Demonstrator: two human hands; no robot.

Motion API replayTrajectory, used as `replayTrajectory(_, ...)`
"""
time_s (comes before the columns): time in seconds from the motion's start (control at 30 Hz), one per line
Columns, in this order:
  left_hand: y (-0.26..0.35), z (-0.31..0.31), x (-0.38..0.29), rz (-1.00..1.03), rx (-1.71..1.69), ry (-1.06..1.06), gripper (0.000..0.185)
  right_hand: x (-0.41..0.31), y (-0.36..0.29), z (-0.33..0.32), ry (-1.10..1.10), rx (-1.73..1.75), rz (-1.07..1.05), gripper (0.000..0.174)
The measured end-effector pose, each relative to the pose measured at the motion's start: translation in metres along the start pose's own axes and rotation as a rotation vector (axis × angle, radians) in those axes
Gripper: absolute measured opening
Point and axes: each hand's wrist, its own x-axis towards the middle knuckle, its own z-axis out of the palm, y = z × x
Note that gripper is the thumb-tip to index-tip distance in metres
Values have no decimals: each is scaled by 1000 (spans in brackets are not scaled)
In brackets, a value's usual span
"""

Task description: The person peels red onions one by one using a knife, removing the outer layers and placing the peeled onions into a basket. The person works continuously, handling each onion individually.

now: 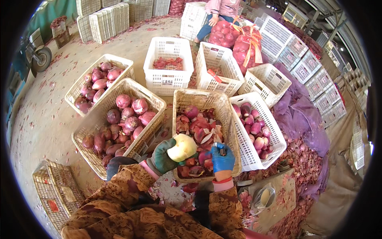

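My left hand, in a green and grey glove, holds a pale peeled onion over the near left part of a brown-stained plastic crate. That crate holds red onion skins and a red onion. My right hand, in a blue glove, is curled around a small tool with a dark end, perhaps a knife; its blade cannot be made out. It hovers over the skins at the crate's near right. Unpeeled red onions fill a crate to the left. Trimmed purple onions lie in a white crate to the right.
Another onion crate stands at the far left. White crates stand ahead, two with skins inside. Full mesh bags stand near a seated person. Right of me are a board, heaped skins and purple netting.
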Motion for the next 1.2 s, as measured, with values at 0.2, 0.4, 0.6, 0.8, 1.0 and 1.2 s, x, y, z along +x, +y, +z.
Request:
replayTrajectory(0.2, -4, 7, 1, 28, 20, 91, 48, -28, -32, 22, -207, -190, -343, 42)
replayTrajectory(0.4, -4, 0, 1, 57, 144, 102, 46, -28, -36, 27, -201, -382, -520, 42)
replayTrajectory(0.6, -10, -13, 0, 12, 216, 135, 48, -26, -40, 21, -286, -394, -368, 37)
replayTrajectory(0.8, -13, 4, 1, 28, 190, 245, 40, -27, -33, 23, -244, -439, -447, 28)
replayTrajectory(1.0, -9, -17, 6, 94, 245, 172, 46, -25, -40, 34, -334, -629, -414, 28)
replayTrajectory(1.2, -14, -15, 3, 24, 272, 195, 47, -13, -13, 22, -227, -611, -321, 19)
